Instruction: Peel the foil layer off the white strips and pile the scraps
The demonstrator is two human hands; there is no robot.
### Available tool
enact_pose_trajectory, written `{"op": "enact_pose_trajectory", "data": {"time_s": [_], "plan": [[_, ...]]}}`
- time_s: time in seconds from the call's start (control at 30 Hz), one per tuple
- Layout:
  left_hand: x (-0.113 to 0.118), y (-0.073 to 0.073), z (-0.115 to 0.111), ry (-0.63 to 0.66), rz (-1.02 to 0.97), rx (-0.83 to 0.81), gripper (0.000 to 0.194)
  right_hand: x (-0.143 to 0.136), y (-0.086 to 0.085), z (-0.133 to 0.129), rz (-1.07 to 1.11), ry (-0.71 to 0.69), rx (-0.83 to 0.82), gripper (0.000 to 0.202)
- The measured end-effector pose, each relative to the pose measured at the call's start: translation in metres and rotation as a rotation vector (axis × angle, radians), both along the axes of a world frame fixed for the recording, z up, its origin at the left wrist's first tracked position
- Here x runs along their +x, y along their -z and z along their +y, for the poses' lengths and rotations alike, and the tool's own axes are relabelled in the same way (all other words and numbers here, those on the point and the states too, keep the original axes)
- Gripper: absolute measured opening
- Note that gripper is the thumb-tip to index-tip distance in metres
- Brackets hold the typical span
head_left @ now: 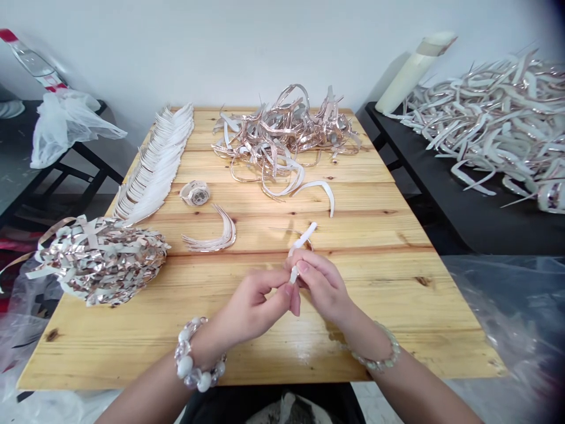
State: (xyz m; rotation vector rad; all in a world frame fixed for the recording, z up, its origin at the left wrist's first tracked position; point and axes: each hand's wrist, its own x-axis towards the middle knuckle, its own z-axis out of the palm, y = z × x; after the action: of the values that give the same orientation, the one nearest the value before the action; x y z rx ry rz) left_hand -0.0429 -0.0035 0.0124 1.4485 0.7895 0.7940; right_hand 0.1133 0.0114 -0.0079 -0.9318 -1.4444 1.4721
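My left hand and my right hand meet above the front middle of the wooden table. Both are closed, fingertips pinching a narrow white strip whose far end sticks out beyond my right fingers. A short white bit of it shows between my thumbs; the rest is hidden by the fingers. Beyond my hands lies a loose curved white strip. Left of them rests a small stack of curved strips with rose-gold edges.
A tangled pile of rose-gold and white strips lies at the back. On the left are a row of white strips, a tape roll and a shiny bundle of ribbon. The black side table bears many more strips.
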Motion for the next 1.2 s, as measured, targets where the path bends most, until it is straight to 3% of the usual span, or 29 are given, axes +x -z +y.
{"op": "enact_pose_trajectory", "data": {"time_s": [0.2, 0.43, 0.63, 0.97, 1.07, 1.2], "plan": [[0.002, 0.005, -0.002, 0.021, 0.008, 0.07, 0.037, -0.006, 0.0, -0.002, 0.209, 0.104, -0.229, 0.033], [0.007, 0.007, -0.004, 0.009, 0.122, 0.26, 0.027, -0.016, -0.013, 0.004, 0.474, 0.277, -0.499, 0.034], [0.01, 0.01, -0.004, 0.034, 0.159, 0.403, 0.017, -0.014, -0.015, 0.01, 0.643, 0.266, -0.655, 0.032], [0.016, 0.006, -0.003, 0.119, 0.24, 0.615, 0.02, -0.009, -0.009, 0.021, 0.847, 0.171, -0.817, 0.034], [0.01, -0.005, -0.001, -0.032, 0.259, 0.613, 0.018, -0.003, -0.006, 0.026, 0.885, 0.153, -0.823, 0.033], [-0.026, -0.027, -0.002, -0.471, 0.347, 0.711, 0.017, 0.005, -0.006, 0.033, 0.92, 0.133, -0.776, 0.033]]}}
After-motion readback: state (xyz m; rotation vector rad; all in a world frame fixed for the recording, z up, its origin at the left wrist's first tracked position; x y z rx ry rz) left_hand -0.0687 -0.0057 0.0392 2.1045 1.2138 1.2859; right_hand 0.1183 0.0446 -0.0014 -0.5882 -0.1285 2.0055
